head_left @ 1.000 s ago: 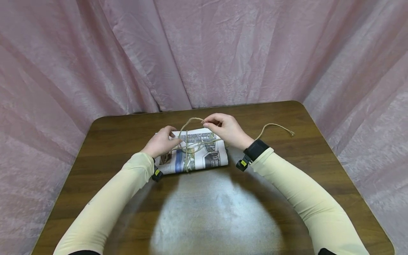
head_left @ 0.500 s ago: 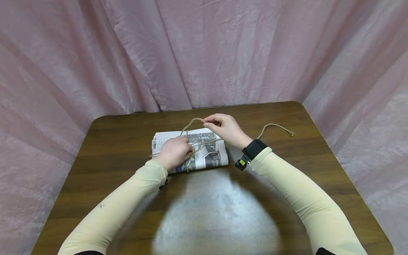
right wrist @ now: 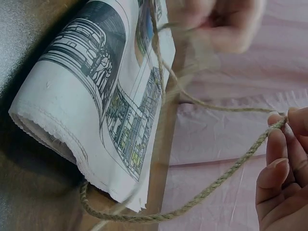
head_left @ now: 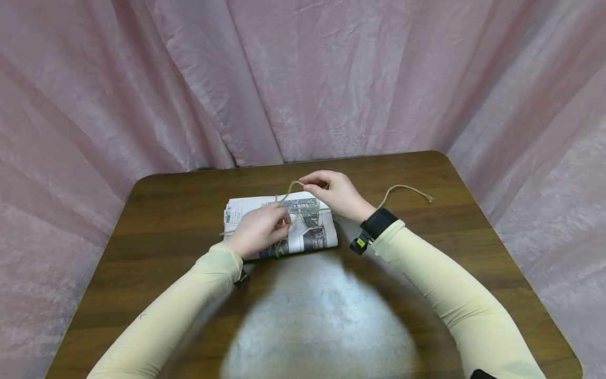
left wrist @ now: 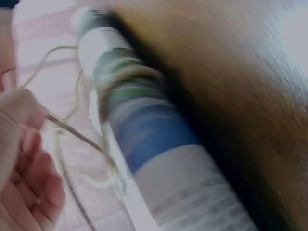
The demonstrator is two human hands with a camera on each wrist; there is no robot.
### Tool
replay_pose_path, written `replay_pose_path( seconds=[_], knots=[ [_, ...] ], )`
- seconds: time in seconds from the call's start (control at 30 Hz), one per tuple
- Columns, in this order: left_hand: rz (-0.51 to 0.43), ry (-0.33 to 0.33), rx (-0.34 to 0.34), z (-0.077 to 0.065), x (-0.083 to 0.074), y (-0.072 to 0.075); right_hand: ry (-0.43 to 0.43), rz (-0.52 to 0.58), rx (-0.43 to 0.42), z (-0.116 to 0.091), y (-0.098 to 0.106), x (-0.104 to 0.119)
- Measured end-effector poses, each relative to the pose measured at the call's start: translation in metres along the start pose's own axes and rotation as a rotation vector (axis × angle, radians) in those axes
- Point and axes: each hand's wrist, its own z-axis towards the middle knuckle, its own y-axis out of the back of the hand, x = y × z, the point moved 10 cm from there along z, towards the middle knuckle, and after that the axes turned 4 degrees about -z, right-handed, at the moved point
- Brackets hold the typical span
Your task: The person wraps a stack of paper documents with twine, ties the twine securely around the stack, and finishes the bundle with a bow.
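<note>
A folded newspaper (head_left: 310,240) lies on the table with jute twine (right wrist: 226,174) wrapped around it. My left hand (head_left: 259,227) is over the middle of the bundle. In the left wrist view, its thumb and finger pinch a strand of twine (left wrist: 77,132) above the paper. Beyond the paper's back edge, my right hand (head_left: 337,193) pinches another stretch of the twine near its fingertips. In the right wrist view, one strand runs from those fingers to the bundle and another loops under its end. The left hand is blurred there.
A loose twine end (head_left: 412,187) trails across the wooden table (head_left: 454,221) right of the right wrist. Pink curtains (head_left: 331,79) hang along the table's back and sides.
My left hand has moved right from the bundle's left side onto its middle, and has taken a strand of twine. The right hand has stayed almost still, holding its stretch.
</note>
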Motion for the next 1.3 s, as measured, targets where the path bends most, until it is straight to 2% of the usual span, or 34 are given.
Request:
replay_pose_path(
  seconds=[0.1,0.2,0.4,0.5,0.73,0.83,1.0,1.17,1.3],
  knots=[
    [-0.185,0.062,-0.070,-0.006,0.001,0.021,-0.004,-0.002,0.018,-0.001,-0.002,-0.001],
    [-0.328,0.084,-0.132,-0.009,-0.001,0.040,-0.019,0.002,0.038,-0.003,-0.005,-0.002],
    [-0.466,0.126,-0.167,-0.011,0.001,0.055,-0.077,-0.021,0.069,-0.009,-0.008,-0.015],
    [-0.521,0.127,-0.204,-0.012,0.001,0.063,-0.107,-0.030,0.068,-0.013,-0.005,-0.024],
    [-0.593,0.100,-0.255,-0.006,-0.008,0.081,-0.093,-0.068,0.069,-0.019,0.001,-0.023],
    [-0.616,0.096,-0.261,-0.001,-0.014,0.088,-0.046,-0.065,0.101,-0.019,-0.005,-0.013],
    [-0.623,0.079,-0.274,0.009,-0.025,0.098,0.078,-0.043,0.133,-0.019,-0.015,0.012],
    [-0.630,0.077,-0.269,0.014,-0.033,0.097,0.180,-0.008,0.131,-0.019,-0.022,0.034],
    [-0.645,0.092,-0.253,0.015,-0.033,0.091,0.201,-0.021,0.098,-0.017,-0.025,0.039]
  ],
)
